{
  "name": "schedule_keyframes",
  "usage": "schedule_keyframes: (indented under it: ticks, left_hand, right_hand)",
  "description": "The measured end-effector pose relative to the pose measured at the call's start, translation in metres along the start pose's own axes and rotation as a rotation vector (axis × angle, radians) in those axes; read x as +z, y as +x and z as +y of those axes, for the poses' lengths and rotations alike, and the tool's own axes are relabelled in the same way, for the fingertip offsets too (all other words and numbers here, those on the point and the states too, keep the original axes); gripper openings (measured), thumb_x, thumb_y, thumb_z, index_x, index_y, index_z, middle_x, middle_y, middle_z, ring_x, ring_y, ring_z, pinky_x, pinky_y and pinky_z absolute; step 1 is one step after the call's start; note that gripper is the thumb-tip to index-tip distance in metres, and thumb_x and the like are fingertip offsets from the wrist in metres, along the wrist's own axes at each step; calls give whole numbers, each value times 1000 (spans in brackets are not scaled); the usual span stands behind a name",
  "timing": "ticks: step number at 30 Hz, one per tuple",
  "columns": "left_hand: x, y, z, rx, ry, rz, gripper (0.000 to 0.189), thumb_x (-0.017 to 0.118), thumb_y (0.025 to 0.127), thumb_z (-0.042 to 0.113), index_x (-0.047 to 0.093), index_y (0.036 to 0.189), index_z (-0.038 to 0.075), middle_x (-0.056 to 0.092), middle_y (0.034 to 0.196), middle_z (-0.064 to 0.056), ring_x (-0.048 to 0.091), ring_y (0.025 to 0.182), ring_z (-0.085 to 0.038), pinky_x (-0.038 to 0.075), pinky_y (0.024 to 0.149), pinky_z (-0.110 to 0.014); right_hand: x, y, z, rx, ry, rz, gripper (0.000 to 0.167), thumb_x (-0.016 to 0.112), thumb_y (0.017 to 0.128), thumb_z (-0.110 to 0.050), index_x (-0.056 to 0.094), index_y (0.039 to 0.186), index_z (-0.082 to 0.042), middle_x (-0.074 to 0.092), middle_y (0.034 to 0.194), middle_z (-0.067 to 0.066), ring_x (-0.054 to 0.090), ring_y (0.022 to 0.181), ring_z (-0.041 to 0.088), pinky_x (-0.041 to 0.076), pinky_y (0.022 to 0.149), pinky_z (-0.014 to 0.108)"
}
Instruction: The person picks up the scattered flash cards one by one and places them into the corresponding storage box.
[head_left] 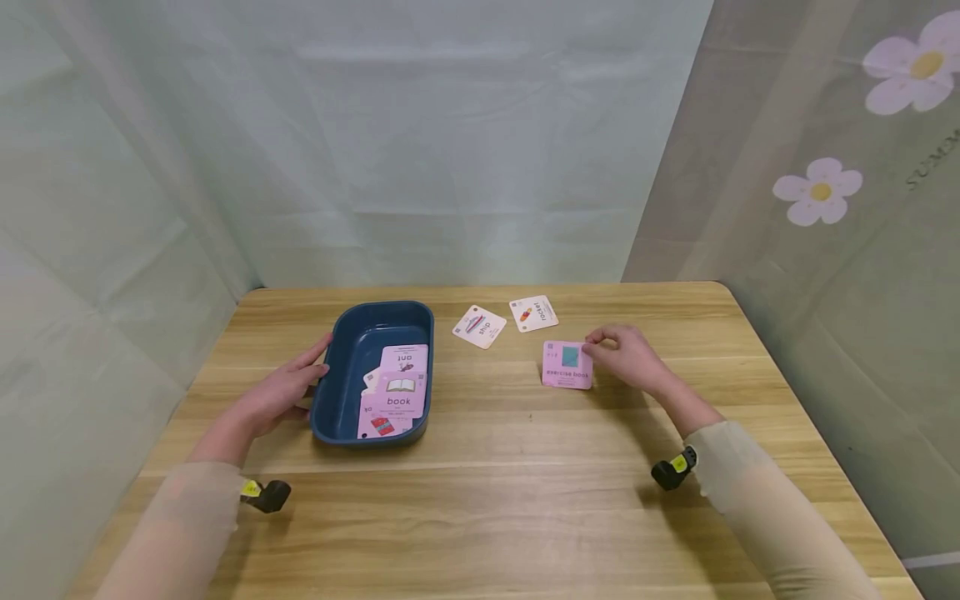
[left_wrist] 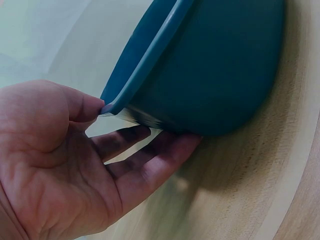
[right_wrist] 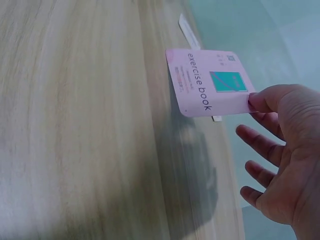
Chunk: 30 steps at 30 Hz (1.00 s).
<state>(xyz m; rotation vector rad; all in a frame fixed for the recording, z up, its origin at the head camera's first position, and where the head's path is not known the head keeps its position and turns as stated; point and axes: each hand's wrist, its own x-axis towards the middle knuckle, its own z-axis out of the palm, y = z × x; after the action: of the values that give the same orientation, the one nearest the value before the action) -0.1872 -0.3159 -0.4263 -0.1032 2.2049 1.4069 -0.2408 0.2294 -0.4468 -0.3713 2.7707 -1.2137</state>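
Right hand (head_left: 628, 358) pinches a card (head_left: 566, 368), the bin (head_left: 343, 387) at its nine o'clock, long axis twelve-to-six, left hand (head_left: 281, 393) gripping the far side.

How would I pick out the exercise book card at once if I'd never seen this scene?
On the wooden table, look to the right of the blue tray for the person's right hand. That hand pinches the exercise book card near one corner. Its pink colour and teal picture set it apart from the whiter ship card and rocket card lying nearby.
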Motion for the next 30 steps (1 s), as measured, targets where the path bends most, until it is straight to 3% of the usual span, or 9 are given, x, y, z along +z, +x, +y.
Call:
schedule_keyframes:
  ticks: [11,30]
  left_hand:
    - [0,-1,1,-3,0,2,64,32,113,29,-6,162,42,-1,165,-32,26,142,-57,41,100,-68]
    - [0,-1,2,-16,2,5,63,32,113,30,-6,162,42,1,166,-32,29,141,-56,43,100,-65]
  right_hand:
    - [0,2,-10,26,6,16,22,65,101,-23,70,107,-3,65,129,19,51,129,40,34,109,59]
    - [-1,6,-27,2,39,70,19,65,100,-23,70,104,-5,64,131,16,48,130,40,27,111,61]
